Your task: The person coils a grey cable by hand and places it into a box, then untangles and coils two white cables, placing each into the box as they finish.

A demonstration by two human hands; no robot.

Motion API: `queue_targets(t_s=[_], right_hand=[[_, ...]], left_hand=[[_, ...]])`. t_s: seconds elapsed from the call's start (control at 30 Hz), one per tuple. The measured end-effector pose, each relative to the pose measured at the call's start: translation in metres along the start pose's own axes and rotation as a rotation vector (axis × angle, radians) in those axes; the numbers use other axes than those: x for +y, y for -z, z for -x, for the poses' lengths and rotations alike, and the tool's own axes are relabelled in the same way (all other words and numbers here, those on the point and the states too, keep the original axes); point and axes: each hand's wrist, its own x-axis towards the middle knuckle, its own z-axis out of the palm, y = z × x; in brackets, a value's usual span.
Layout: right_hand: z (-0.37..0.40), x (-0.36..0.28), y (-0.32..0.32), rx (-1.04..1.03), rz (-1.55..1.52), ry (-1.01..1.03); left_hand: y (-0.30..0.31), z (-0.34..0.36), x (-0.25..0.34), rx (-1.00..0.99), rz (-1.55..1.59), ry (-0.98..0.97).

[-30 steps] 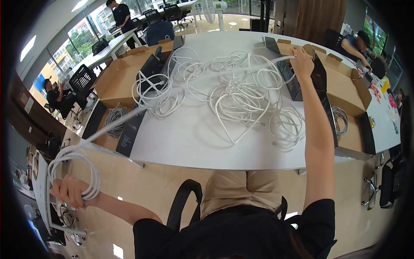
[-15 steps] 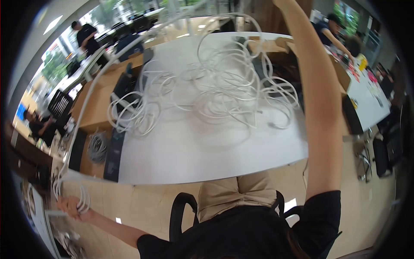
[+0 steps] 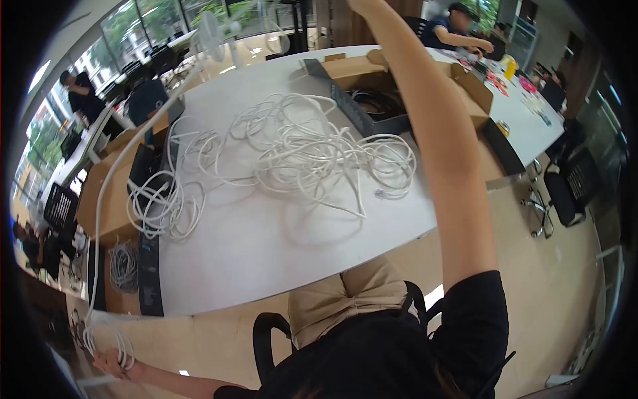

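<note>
Low at the left, my left hand (image 3: 114, 364) is closed around loops of white cable (image 3: 123, 342). From these loops a white strand (image 3: 100, 219) runs up past the table's left side towards the top of the view. My right arm (image 3: 448, 143) is raised high across the right side. Only the base of my right hand (image 3: 362, 5) shows at the top edge, its fingers outside the frame. A large tangle of white cable (image 3: 306, 156) lies on the white table (image 3: 266, 266), with a smaller heap (image 3: 156, 206) at its left. A clear plug (image 3: 380, 193) shows by the tangle.
An open cardboard box (image 3: 109, 199) at the left contains a grey cable coil (image 3: 123, 266). Another box (image 3: 372, 123) with dark cables stands at the back right. Office chairs (image 3: 571, 186) stand to the right. Other people (image 3: 452, 33) are at tables farther back.
The view has turned, so the table appears tilted. My raised right arm now lies farther left in view. The white strand at the left has shifted, and my left hand still grips its loops.
</note>
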Motion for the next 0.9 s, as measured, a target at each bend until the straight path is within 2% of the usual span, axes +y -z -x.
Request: queue_targets(t_s=[0.03, 0.1, 0.17, 0.2, 0.27, 0.3, 0.33, 0.37, 0.4, 0.47, 0.5, 0.6, 0.7, 0.8, 0.9], right_hand=[[0.009, 0.0, 0.007, -0.023, 0.08, 0.032], [0.017, 0.017, 0.016, -0.061, -0.005, -0.031], [0.05, -0.035, 0.035, 0.015, 0.232, -0.037], [0.056, -0.037, 0.046, -0.001, 0.435, 0.132], [0.061, -0.037, 0.063, 0.035, 0.278, 0.241], [0.064, -0.051, 0.071, 0.054, 0.306, 0.144], [0.042, -0.005, 0.09, 0.087, 0.407, 0.406], [0.047, -0.02, 0.098, 0.09, 0.281, 0.236], [0.043, -0.036, 0.113, 0.102, 0.572, 0.425], [0.049, -0.07, 0.133, -0.017, 0.732, 0.149], [0.049, -0.073, 0.147, -0.126, 0.707, 0.204], [0.097, -0.114, 0.162, -0.365, 0.769, 0.161], [0.175, -0.188, 0.138, -0.511, 0.868, 0.03], [0.234, -0.21, 0.145, -0.751, 0.634, 0.301], [0.261, -0.228, 0.158, -0.912, 0.481, 0.294]], left_hand=[[-0.002, -0.001, -0.005, -0.008, 0.062, -0.009], [-0.015, -0.002, -0.01, 0.123, 0.13, -0.06], [-0.026, -0.003, -0.023, 0.129, 0.179, -0.101], [-0.031, -0.004, -0.03, 0.131, 0.206, -0.12], [-0.039, -0.006, -0.039, 0.064, 0.072, -0.181], [-0.037, -0.007, -0.032, 0.061, 0.146, -0.274], [-0.04, -0.008, -0.028, 0.032, 0.1, -0.293], [-0.043, -0.008, -0.025, 0.003, 0.055, -0.314], [-0.05, -0.011, -0.031, -0.034, -0.109, -0.255], [-0.062, -0.014, -0.057, -0.092, -0.094, -0.241], [-0.068, -0.015, -0.069, -0.077, -0.16, -0.306], [-0.067, -0.016, -0.077, -0.092, -0.274, -0.439], [-0.065, -0.016, -0.096, -0.108, -0.335, -0.4], [-0.064, -0.022, -0.136, -0.175, -0.439, -0.331], [-0.06, -0.026, -0.176, -0.059, -0.781, -0.474]])
